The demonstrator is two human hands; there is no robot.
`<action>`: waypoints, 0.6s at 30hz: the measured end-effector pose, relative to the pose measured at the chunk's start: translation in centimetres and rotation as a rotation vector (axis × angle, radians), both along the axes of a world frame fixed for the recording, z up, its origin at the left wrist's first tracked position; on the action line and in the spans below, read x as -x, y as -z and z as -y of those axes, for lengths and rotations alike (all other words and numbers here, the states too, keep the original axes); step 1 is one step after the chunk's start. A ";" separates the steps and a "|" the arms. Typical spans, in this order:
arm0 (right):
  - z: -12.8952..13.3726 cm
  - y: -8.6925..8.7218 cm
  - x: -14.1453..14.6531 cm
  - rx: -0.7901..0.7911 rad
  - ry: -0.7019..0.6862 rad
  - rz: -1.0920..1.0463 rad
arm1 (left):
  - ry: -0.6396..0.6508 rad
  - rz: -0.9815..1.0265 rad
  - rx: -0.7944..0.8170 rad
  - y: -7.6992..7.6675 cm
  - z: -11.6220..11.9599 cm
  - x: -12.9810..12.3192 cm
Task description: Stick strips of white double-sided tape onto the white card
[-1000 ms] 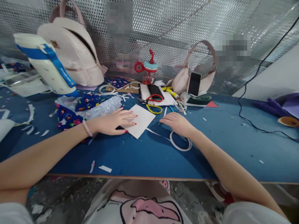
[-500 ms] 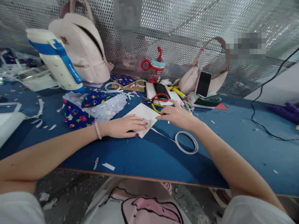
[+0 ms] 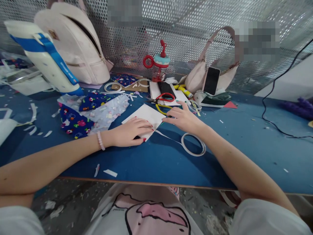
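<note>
My left hand (image 3: 132,131) lies flat with its fingers stretched over a square of white paper (image 3: 146,113) and rests on its lower left part. At the paper's right corner is my right hand (image 3: 182,118), its fingers bent and apart, the lowest fingertip at the paper's edge. I see nothing gripped in it. A roll of double-sided tape (image 3: 195,155) lies on the table below my right wrist, and a thin strip runs from it to the paper's lower right edge. Behind the paper are red-handled scissors (image 3: 167,97) and a yellow-handled pair (image 3: 160,109).
Patterned blue wrapping (image 3: 77,120) lies left of the paper. Further back stand a white-and-blue bottle (image 3: 45,65), a pale backpack (image 3: 83,62), a red-handled cup (image 3: 160,70), and a handbag (image 3: 195,76) with a phone (image 3: 211,81) leaning on it. Paper scraps (image 3: 110,173) lie near the front edge.
The camera view has shifted slightly, so things at the back appear higher and further left. Both hands stay at the paper, with little change in their pose.
</note>
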State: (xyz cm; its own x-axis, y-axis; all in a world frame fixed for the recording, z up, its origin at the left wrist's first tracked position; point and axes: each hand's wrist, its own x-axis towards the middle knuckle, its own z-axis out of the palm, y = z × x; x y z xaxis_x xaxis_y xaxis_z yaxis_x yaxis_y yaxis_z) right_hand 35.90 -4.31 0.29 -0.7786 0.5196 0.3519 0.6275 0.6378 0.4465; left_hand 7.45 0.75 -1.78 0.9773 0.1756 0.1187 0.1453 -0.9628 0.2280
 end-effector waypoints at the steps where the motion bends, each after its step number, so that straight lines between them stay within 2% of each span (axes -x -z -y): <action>1: 0.0 0.0 0.0 -0.012 -0.008 0.006 | -0.014 -0.001 0.004 0.0 0.1 0.0; 7: 0.0 0.0 0.0 -0.034 -0.029 0.072 | -0.080 0.026 0.020 0.2 0.6 -0.2; 18: -0.2 -0.7 0.5 -0.022 0.009 0.140 | -0.065 0.088 0.027 0.1 0.8 -0.5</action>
